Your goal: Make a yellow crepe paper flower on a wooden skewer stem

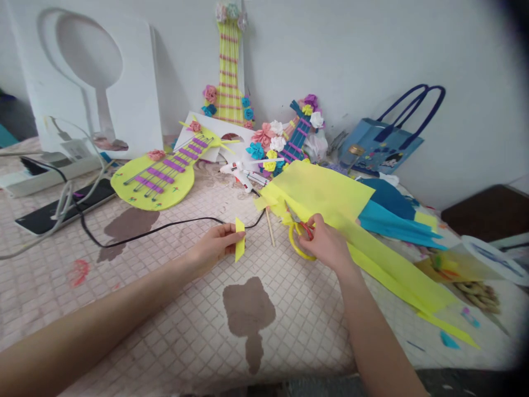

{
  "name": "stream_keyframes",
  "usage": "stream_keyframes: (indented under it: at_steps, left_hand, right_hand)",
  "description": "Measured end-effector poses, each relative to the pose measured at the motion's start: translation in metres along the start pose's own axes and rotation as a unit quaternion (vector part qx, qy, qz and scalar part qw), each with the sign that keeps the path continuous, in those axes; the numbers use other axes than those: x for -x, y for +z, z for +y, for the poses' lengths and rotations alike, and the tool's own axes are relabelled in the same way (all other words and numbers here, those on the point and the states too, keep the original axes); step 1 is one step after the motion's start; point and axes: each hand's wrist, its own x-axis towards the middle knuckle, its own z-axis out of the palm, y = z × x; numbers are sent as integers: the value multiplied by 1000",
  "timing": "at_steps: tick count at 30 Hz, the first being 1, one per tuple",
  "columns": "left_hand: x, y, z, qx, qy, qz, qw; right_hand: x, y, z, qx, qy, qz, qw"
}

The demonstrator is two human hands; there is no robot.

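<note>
While my left hand [218,241] pinches the yellow strip [239,251] above the table [309,314], my right hand [327,241] grips the scissors [306,228] beside the yellow sheet [326,187]. To avoid creasing the strip, I should keep that pinch light.

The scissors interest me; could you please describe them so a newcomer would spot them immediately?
Find the large yellow sheet right of centre on the table. Close to its near left edge are the scissors. Their red and yellow handles set them apart from the plain pale stick to their left.
</note>
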Motion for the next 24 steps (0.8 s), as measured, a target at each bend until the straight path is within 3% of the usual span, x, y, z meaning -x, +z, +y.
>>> stream_keyframes:
  at_steps: [5,8,14,16,19,21,24]
  left_hand:
    - [4,-4,3,29,-28,8,999]
    - [4,-6,3,37,-35,6,999]
    - [5,-9,3,36,-37,-10,999]
    - [6,-9,4,39,-40,-5,998]
    - [8,-9,5,43,-44,-1,998]
    - [8,-9,5,45,-46,-3,998]
    - [7,-9,5,47,-48,0,998]
  right_hand:
    - [-1,-10,18,-76,19,70,994]
    - [-6,-10,36,-65,48,102,991]
    - [-14,3,63,-1,88,75,993]
    - [-14,6,66,-5,70,59,996]
    - [-14,4,61,-45,31,97,994]
    - [-16,1,50,-69,-38,116,990]
    - [-22,-2,31,-78,-191,55,977]
